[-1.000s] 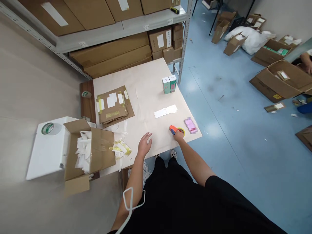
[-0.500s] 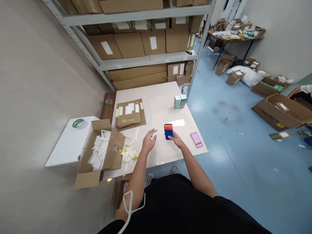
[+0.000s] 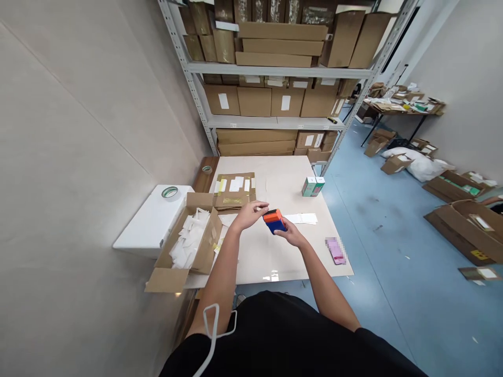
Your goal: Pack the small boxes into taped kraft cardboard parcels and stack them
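My right hand (image 3: 291,233) is closed round the lower part of a small box-shaped device (image 3: 274,222), blue below with an orange band and a dark strip at its upper end. The device is tilted above the table. My left hand (image 3: 251,214) is at its upper left corner, fingers stretched out and thumb just below them; whether the fingertips touch it I cannot tell. White paper slips (image 3: 302,219) lie on the table to the right of the device. A pink, blurred-out object (image 3: 336,250) lies near the table's right edge.
Flattened cardboard (image 3: 234,190) lies at the table's back left. An open carton (image 3: 214,235) of white paper scraps stands at left, beside a white surface bearing a tape roll (image 3: 170,192). Two small green-and-white boxes (image 3: 313,186) stand back right. Shelving with cartons (image 3: 288,101) rises behind.
My left hand has moved right, up to the device's upper end. The device has tilted in my right hand. The camera view has shifted, showing more of the upper shelves.
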